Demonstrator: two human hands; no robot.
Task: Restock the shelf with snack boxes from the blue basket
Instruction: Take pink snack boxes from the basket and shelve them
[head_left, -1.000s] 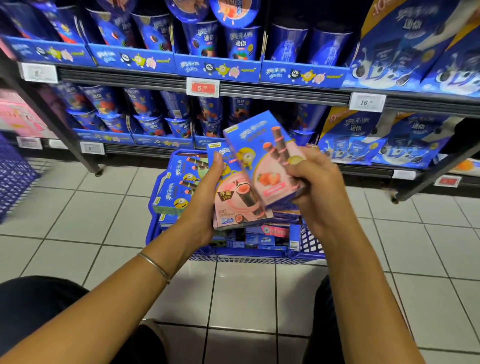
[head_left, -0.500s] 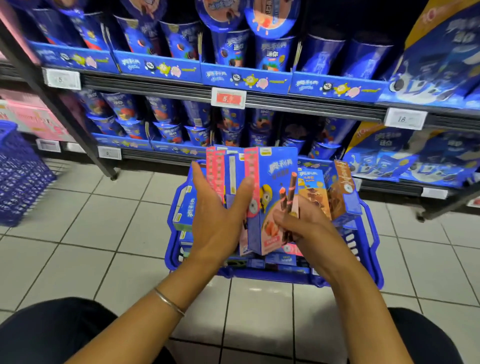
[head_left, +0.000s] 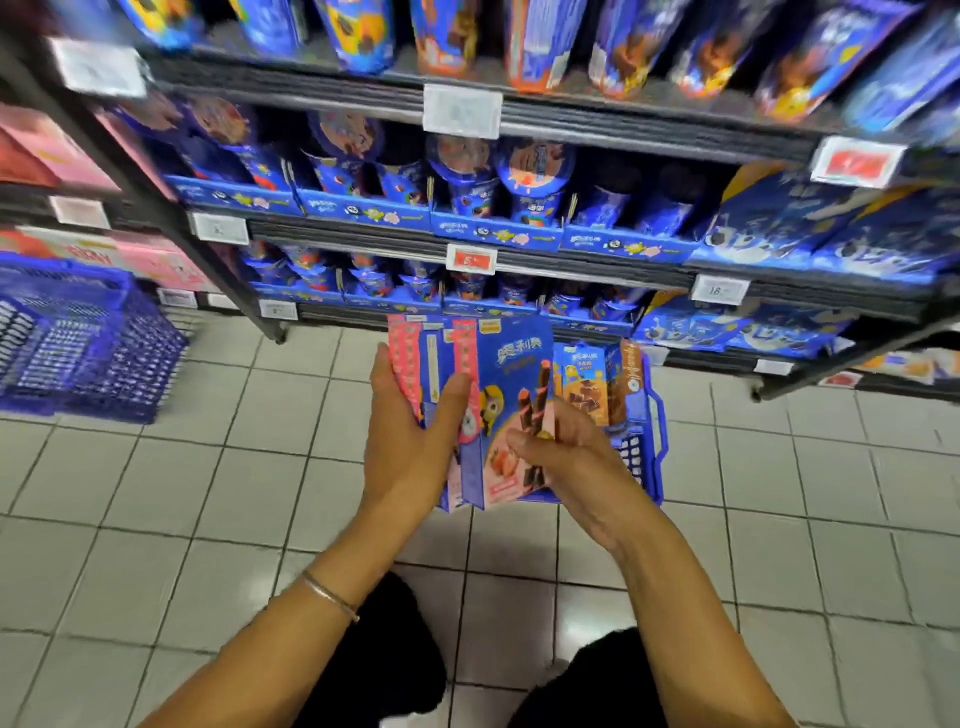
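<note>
Both hands hold one upright stack of blue and pink snack boxes (head_left: 511, 374) in front of me. My left hand (head_left: 410, 447) grips the stack's left side, thumb across the front. My right hand (head_left: 566, 447) presses its lower right edge. Behind the stack the blue basket (head_left: 652, 431) stands on the floor, mostly hidden, with brown chocolate snack boxes (head_left: 587, 384) upright inside. The shelf (head_left: 519, 254) ahead carries blue snack cups and bags on several levels.
A second blue basket (head_left: 78, 348) stands on the floor at the left, beside the shelf's dark upright post (head_left: 208, 254). Pink boxes (head_left: 156, 265) fill the neighbouring shelf at far left. My dark-clothed knees (head_left: 395, 654) are at the bottom. White tiles cover the floor.
The stack went from fanned and tilted to upright and squared between both hands. The view has tilted up and back, so more shelf levels show and the basket looks smaller.
</note>
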